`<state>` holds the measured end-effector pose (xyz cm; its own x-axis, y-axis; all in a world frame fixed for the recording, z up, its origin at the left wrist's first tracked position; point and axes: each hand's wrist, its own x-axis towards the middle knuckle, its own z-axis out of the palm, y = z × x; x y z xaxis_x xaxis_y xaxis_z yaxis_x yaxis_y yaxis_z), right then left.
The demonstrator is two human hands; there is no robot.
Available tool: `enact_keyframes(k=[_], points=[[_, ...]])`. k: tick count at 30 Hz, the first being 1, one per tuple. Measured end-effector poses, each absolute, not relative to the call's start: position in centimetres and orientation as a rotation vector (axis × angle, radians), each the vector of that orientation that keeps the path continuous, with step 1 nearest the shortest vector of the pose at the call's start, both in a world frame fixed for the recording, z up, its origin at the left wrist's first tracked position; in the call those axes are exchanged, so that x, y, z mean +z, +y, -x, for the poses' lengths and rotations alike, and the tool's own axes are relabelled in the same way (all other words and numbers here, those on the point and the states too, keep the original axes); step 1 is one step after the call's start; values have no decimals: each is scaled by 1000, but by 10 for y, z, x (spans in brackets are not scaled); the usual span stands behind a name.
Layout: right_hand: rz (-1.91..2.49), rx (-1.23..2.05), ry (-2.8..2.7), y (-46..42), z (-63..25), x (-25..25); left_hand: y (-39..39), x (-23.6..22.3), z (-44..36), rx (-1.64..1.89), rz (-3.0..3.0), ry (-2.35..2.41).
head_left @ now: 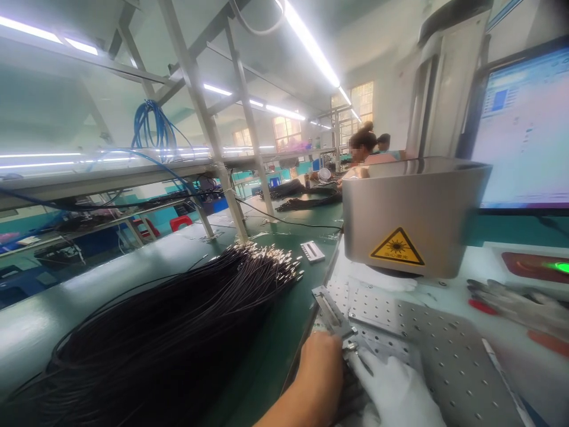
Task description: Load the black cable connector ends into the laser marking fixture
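Note:
My left hand [320,365], bare, is curled closed at the near end of a metal fixture [331,311]; its fingertips are hidden, and I cannot make out what they hold. Close on its right, my right hand [395,385] wears a white glove. Its thumb and finger pinch a small silver connector [350,346] beside the fixture. Both hands are over the near left part of a perforated metal plate [444,338]. A large bundle of black cables [178,320] with silver connector ends lies on the green bench to the left.
A metal housing with a yellow laser warning sign [398,246] stands beyond the plate. A monitor [524,124] is at right, above grey gloves [520,302]. A slotted white piece [312,251] lies near the cable ends. Shelf posts [231,201] rise from the bench. Two people sit farther back.

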<state>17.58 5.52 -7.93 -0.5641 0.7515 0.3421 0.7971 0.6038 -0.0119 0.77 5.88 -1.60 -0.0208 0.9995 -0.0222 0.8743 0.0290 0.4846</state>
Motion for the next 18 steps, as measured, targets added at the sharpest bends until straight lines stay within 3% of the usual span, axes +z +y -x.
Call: enact_keyframes(k=[10, 18], points=[[1310, -200, -2650, 62, -174, -60, 63, -10, -14, 443, -1917, 1963], [1320, -7, -2657, 63, -172, -48, 65, -10, -13, 506, -1882, 1912]])
